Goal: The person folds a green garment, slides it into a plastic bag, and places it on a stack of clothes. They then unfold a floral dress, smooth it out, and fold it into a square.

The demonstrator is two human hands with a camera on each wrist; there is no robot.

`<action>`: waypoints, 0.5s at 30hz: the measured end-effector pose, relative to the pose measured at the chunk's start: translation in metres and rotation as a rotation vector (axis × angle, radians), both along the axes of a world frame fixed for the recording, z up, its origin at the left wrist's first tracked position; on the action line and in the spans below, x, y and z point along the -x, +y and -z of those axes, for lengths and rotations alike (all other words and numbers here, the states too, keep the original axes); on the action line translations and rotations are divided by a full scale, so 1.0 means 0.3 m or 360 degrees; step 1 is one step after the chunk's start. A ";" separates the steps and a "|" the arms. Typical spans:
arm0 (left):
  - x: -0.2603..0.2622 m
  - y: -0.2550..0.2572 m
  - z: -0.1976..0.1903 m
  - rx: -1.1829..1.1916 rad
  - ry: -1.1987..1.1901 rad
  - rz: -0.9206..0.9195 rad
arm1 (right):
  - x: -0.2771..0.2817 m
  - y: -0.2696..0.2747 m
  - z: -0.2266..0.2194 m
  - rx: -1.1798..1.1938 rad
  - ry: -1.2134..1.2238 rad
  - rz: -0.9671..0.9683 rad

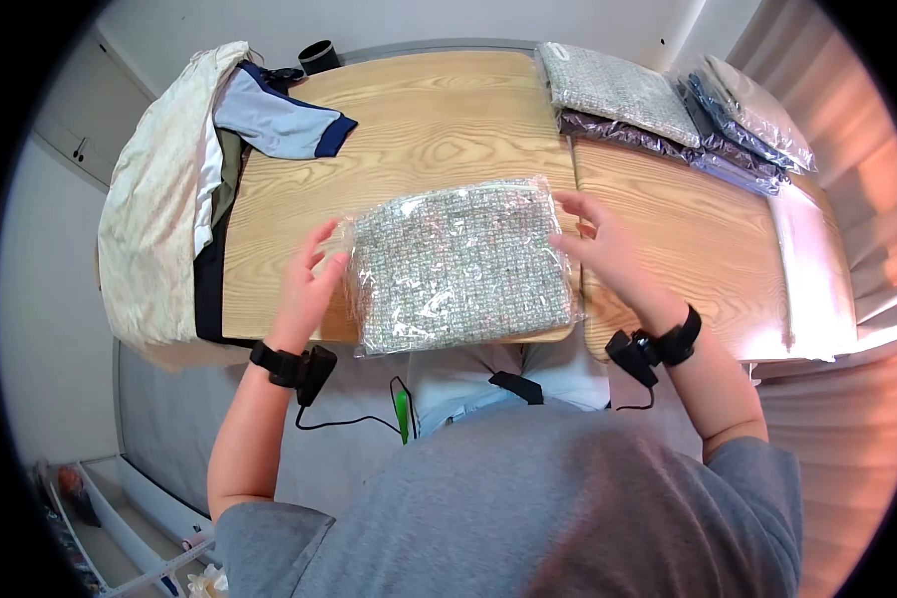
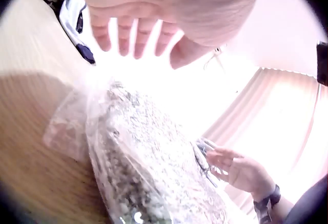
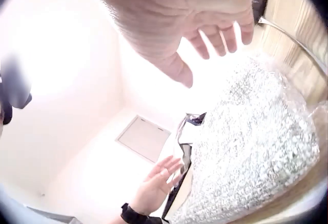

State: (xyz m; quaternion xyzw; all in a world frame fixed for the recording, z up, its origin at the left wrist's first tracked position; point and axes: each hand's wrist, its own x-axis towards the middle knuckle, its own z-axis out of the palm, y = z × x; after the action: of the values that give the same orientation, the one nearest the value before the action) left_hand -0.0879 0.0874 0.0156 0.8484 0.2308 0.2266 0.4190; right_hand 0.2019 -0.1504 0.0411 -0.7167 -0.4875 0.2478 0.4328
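Bag (image 2: 66, 126): clear plastic, glossy, crinkled. Garment (image 1: 458, 264) inside: rough woven cloth. Table (image 1: 439, 120): smooth, wood-grained. Shirt (image 1: 448, 498): matt cloth. Curtain (image 1: 837, 429): cloth.

Green-grey flecked bagged fabric (image 1: 458, 264), pale-blue sleeve (image 1: 279, 118) with navy cuff (image 1: 337, 136)

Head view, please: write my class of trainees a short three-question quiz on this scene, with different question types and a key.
1. Multiple choice. The bagged textured fabric is:
A) left of the left hand
B) between the left hand and the right hand
C) right of the right hand

2. True or false: the grey-blue sleeve ends in a navy cuff.

3. Fill the gap: in the head view, more bagged items are stacked toward the upper ____.

Key:
1. B, with the hands at opposite sides of it.
2. True.
3. Right.
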 end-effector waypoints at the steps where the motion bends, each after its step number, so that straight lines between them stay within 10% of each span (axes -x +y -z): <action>1: 0.011 0.005 0.005 0.0153 0.0078 -0.0379 | -0.020 0.000 0.010 0.0081 0.0260 0.0250; 4: 0.012 0.016 0.004 0.0731 0.0360 -0.0596 | -0.039 0.012 0.012 0.0478 0.0603 0.0413; 15: -0.071 0.005 0.075 0.0882 0.0277 -0.0285 | -0.037 0.091 0.131 0.0372 0.1233 0.0261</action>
State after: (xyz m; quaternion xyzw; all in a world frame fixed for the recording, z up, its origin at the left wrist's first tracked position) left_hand -0.0667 0.0890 -0.0070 0.6943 0.3928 0.1176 0.5914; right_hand 0.2129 -0.1231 0.0017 -0.6512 -0.1984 0.5178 0.5181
